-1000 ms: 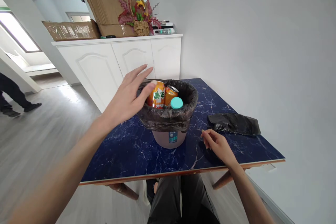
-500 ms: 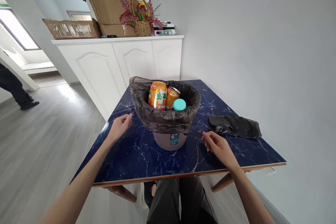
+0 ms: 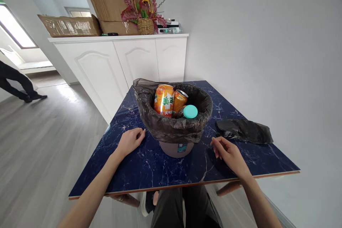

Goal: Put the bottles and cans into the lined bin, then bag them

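A small bin (image 3: pixel 176 150) lined with a black garbage bag (image 3: pixel 171 128) stands on the blue marbled table. Inside the bag are two orange soda cans, one larger-looking can (image 3: pixel 164 100) at the left and another can (image 3: pixel 180 99) tilted beside it. In front of them pokes up a turquoise lid (image 3: pixel 190 111), its container mostly hidden. Left of the bin, my left hand (image 3: pixel 131 141) rests on the table, fingers curled with nothing visible in them. My right hand (image 3: pixel 226 152) lies right of the bin, fingers loosely curled and holding nothing. Neither hand touches the bag.
A folded black plastic bag (image 3: pixel 244 131) lies on the table (image 3: pixel 133 174) near its right edge. Behind stands a white cabinet (image 3: pixel 96 64) bearing cardboard boxes (image 3: pixel 71 25) and a flower basket (image 3: pixel 145 25). A wall borders the right. A person's legs (image 3: pixel 18 82) show far left.
My left hand has come closer to the table's front and rests on the tabletop. The view has shifted slightly, and the bin shows a little farther right. The person's legs at far left have moved.
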A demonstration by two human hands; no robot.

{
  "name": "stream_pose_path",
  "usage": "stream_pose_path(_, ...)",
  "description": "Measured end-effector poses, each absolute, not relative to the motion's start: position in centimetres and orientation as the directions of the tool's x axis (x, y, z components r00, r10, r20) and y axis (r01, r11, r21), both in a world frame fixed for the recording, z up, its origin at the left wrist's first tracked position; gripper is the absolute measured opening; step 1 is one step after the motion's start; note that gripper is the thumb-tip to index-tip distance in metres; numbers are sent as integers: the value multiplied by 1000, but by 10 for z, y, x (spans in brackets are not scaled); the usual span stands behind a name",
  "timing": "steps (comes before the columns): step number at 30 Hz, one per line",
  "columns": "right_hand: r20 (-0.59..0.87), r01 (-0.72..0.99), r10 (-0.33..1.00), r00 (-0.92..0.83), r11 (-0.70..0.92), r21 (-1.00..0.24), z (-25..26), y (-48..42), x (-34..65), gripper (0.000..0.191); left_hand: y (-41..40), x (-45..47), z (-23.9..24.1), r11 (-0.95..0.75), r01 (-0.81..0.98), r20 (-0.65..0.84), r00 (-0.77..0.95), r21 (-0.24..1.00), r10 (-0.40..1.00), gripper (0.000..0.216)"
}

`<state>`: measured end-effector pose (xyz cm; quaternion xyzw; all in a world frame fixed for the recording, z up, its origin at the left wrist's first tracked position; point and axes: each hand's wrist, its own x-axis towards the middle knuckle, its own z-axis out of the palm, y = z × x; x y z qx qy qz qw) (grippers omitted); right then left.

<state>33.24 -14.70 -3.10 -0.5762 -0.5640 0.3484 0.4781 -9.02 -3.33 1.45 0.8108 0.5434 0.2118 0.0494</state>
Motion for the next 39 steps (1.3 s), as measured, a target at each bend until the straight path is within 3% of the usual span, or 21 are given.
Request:
stream_pose_path(11, 112, 314, 985, 129, 67, -947, -31, -147, 331, 53, -35, -90, 10, -421, 882, 270, 361, 212, 893, 40)
stream_pose_path(24, 105, 313, 986, 132, 59, -948, -32, -148, 332, 50, -37, -89, 13, -432, 881, 268, 376, 192, 887, 40)
stream_pose_path(39, 67, 310, 992, 110, 30, -950, -35, -148, 331, 49, -42, -87, 17, -411, 852, 261, 337, 323, 905, 46)
